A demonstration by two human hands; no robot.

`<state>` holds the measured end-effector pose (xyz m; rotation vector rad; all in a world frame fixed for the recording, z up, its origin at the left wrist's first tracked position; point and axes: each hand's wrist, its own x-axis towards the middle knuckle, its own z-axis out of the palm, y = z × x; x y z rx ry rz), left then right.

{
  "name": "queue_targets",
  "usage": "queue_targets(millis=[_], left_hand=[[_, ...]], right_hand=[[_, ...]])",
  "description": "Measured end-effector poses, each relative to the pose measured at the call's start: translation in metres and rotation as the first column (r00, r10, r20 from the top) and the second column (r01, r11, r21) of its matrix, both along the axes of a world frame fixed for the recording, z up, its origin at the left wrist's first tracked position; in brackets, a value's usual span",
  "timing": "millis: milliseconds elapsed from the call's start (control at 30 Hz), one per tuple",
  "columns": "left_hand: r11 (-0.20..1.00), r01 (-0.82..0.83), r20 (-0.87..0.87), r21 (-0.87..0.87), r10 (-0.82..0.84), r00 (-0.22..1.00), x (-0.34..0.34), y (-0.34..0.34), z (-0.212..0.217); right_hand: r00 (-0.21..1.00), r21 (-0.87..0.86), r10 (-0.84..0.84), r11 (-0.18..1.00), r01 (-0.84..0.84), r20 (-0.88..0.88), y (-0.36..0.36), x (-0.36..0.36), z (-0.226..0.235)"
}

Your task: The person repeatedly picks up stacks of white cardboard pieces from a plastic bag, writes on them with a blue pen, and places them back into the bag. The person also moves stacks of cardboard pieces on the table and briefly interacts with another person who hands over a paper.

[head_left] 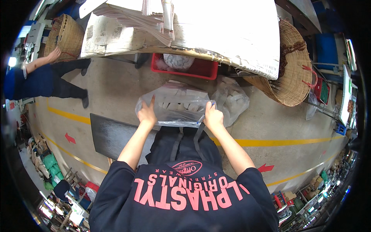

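The left hand (147, 113) grips the left edge of a clear plastic bag (176, 104) with fingers closed and one finger pointing up, while the right hand (213, 117) is closed tight on the bag's right edge, so the bag hangs stretched between them in front of the person's dark apron. Beyond it a second clear bag (233, 99) lies on the concrete floor, just before a red crate (201, 69) under a paper-covered table (232, 34), with a wicker basket (291, 73) to the right.

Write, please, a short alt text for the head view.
Both hands, left hand and right hand, hold a clear plastic bag of pale pieces above a concrete floor. A paper-covered table, red crate and wicker baskets lie beyond.
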<state>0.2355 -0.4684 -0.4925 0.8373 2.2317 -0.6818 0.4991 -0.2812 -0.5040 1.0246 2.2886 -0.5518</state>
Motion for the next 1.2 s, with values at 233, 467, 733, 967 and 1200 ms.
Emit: queue_targets(millis=[233, 467, 733, 967, 1200], left_hand=[[0.909, -0.028, -0.085, 0.417, 0.069, 0.994, -0.007, 0.005, 0.078], [0.919, -0.118, -0.126, 0.375, 0.177, 0.976, -0.036, -0.027, 0.061], [0.851, -0.108, 0.084, 0.514, 0.076, 0.994, -0.098, -0.05, 0.04], [0.86, -0.057, 0.338, 0.507, -0.138, 0.931, -0.143, -0.053, 0.047], [0.878, -0.027, 0.509, 0.478, -0.252, 0.823, -0.17, -0.044, 0.043]], right_hand=[[0.98, 0.117, -0.157, 0.978, 0.171, -0.118, 0.004, -0.014, 0.059], [0.811, 0.276, -0.283, 0.84, 0.467, -0.512, 0.068, -0.054, 0.111], [0.998, 0.682, -0.04, 0.728, 0.064, -0.051, 0.171, -0.163, 0.122], [0.95, 0.458, -0.311, 0.838, 0.295, -0.043, 0.238, -0.21, 0.089], [0.947, 0.361, -0.234, 0.882, 0.302, -0.222, 0.287, -0.275, 0.239]])
